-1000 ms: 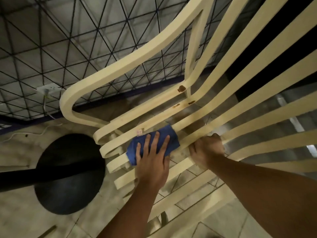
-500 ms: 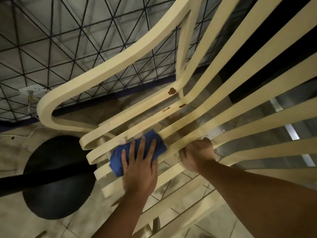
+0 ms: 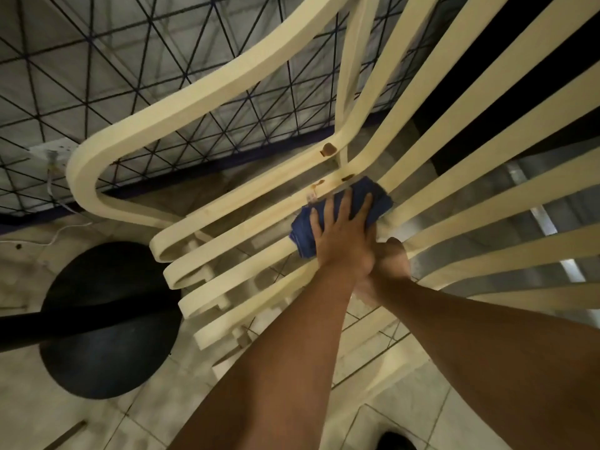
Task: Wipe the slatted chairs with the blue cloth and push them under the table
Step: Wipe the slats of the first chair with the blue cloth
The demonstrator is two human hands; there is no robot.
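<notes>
Blue cloth lies bunched across two slats of the cream chair, just below the brown stains. Left hand: grip wide, fingers straight and spread, pressing the cloth flat. Right hand: touching the left, partly hidden, grip apparently closed round a slat, steadying the chair. Slats run long from lower left to upper right. Stains lie up and left of the cloth, nearer the left hand. Wiping under way; next stroke judged to run along the slats toward the stains. Black table base stands well left
</notes>
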